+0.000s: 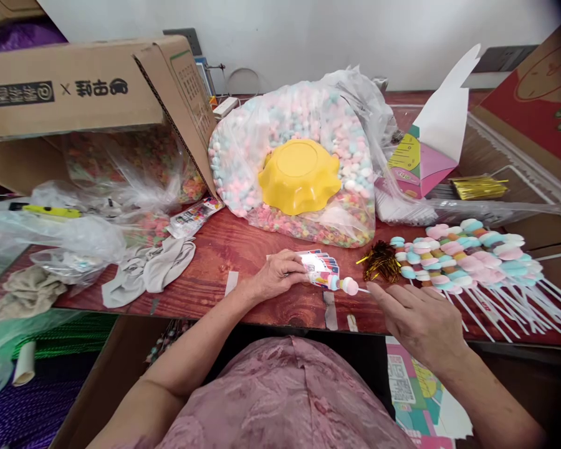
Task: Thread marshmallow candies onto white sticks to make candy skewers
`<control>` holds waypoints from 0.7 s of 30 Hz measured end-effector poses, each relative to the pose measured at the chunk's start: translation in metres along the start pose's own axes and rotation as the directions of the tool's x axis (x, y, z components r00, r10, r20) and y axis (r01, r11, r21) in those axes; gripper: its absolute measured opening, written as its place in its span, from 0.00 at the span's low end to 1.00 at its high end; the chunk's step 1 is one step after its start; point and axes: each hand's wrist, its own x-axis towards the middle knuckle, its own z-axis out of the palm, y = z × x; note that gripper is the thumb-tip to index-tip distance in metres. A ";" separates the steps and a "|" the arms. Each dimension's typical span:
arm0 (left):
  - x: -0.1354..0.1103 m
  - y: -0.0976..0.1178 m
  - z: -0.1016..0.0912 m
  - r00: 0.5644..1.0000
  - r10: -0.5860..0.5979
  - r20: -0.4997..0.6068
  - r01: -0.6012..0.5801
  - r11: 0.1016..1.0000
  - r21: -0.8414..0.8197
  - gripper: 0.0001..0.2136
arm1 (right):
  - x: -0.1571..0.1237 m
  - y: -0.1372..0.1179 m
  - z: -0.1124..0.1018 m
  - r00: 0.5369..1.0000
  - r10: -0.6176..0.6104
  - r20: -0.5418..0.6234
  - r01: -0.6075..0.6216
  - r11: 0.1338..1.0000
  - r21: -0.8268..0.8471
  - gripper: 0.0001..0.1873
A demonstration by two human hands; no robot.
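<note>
My left hand (281, 274) is closed on a small fanned stack of printed packets (325, 265), its thumb and fingers pinching the left end. Over the packets' right side lies a candy skewer (350, 285) with pink, white and blue pieces. Its white stick runs right to my right hand (423, 315), whose fingers are closed around the stick's end. A bundle of gold twist ties (381, 262) lies just beyond my right fingertips. Farther right, finished-looking marshmallow skewers (477, 255) are piled with their sticks pointing toward me.
A big clear bag of marshmallows (243, 149) stands at the back, a yellow scalloped bowl (303, 178) upside down against it. To the left are an open cardboard box (88, 75) and grey cloth gloves (149, 271). More gold ties (479, 187) sit at the back right.
</note>
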 end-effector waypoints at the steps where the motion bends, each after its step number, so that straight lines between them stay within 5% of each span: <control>1: 0.002 0.003 -0.003 1.000 0.021 0.008 -0.021 0.999 0.028 0.15 | 0.003 0.001 -0.001 1.000 0.005 -0.016 -0.004 1.000 0.011 0.13; 7: 0.021 0.021 -0.029 0.978 0.073 0.198 -0.105 0.983 0.153 0.20 | 0.012 0.003 -0.005 0.994 0.004 -0.111 -0.001 0.999 0.032 0.12; 12: 0.032 0.037 -0.031 0.910 -0.028 0.414 -0.008 0.996 0.086 0.20 | 0.014 -0.001 -0.006 0.985 0.001 -0.170 0.005 0.999 0.032 0.11; 21: 0.022 0.056 -0.009 0.910 -0.176 0.376 0.131 0.981 0.142 0.23 | 0.026 -0.001 -0.019 0.992 -0.086 -0.096 0.084 0.996 -0.029 0.13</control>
